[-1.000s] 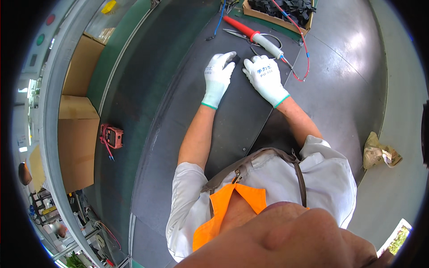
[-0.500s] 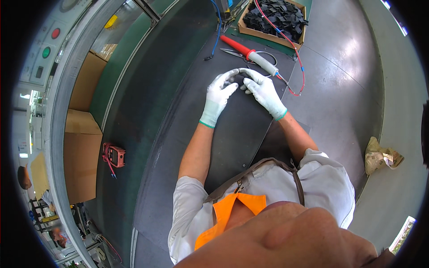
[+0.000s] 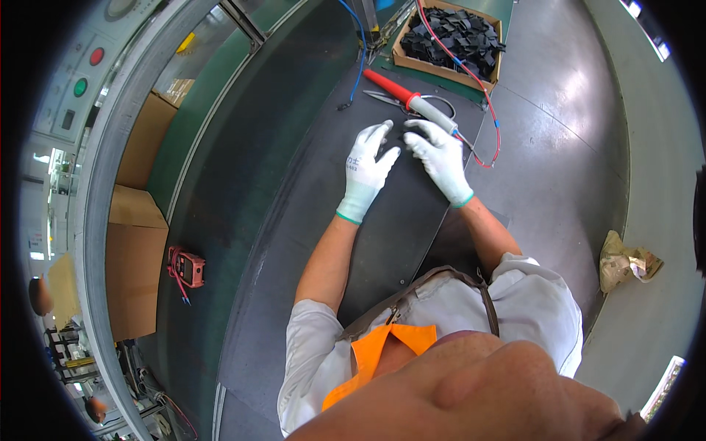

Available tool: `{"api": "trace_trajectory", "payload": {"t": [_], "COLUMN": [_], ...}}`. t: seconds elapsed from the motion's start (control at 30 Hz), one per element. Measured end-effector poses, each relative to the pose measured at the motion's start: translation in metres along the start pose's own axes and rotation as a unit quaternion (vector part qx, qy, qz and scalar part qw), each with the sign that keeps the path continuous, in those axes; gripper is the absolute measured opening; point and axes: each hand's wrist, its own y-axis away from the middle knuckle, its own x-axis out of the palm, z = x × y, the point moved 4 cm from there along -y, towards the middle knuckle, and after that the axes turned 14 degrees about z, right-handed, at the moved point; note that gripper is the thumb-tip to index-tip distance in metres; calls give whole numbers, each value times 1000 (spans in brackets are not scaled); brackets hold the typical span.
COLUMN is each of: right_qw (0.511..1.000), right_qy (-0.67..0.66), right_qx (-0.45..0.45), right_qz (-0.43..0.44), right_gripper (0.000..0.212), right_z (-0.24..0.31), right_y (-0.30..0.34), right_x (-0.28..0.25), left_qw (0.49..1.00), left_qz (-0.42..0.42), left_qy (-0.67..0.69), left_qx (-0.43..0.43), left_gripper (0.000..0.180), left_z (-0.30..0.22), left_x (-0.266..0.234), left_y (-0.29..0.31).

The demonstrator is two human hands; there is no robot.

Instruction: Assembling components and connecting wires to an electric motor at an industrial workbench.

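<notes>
Both my hands wear white gloves with green cuffs, held over the dark work surface [image 3: 382,228]. My left hand [image 3: 368,163] has its thumb apart from its curved fingers, and I see nothing held in it. Opposite it, my right hand [image 3: 441,158] has its fingers spread and bent, a small gap from the left; it looks free of any object. Dark specks between the fingertips are too small to name. Just beyond my right hand lies a red and pale-grey stick-shaped tool [image 3: 395,87] with a red cable. Scissors [image 3: 380,97] lie partly under it.
A cardboard tray [image 3: 401,61] of black flat pieces [image 3: 452,35] stands at the far right. A blue cable [image 3: 360,51] hangs near it. To the left are a red meter [image 3: 187,268] with leads and cardboard boxes [image 3: 136,275]. Crumpled brown paper [image 3: 625,261] lies far right.
My hands, whose fingertips met before, have moved apart and slightly nearer to me. The fingers of both have opened out. The view has shifted a little.
</notes>
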Motion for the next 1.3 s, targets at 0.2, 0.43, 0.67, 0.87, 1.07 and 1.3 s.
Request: {"api": "trace_trajectory", "payload": {"t": [0.2,0.43,0.67,0.87,1.07,1.3], "right_qw": [983,947,897,946,969,979], "right_qy": [64,249,428,291,139,139], "right_qx": [-54,-70,15,33,-15,-49], "right_qz": [-166,-189,-110,-136,-206,-138], "right_gripper": [30,37,54,44,31,25], "right_z": [54,29,-16,-41,-19,2], "right_y": [-38,-122,-182,-190,-147,-93], "right_x": [-93,-148,-170,-192,-174,-128], "left_qw": [989,993,994,994,996,995], "left_qz": [-61,-55,-44,-33,-34,-36], "left_qy": [123,95,85,92,66,79], "left_qx": [-50,-39,-46,-44,-56,-47], "left_gripper": [47,42,42,41,41,40], "left_z": [28,35,34,38,42,45], "left_x": [3,6,6,9,5,8], "left_y": [2,-6,-11,-16,-16,-20]}}
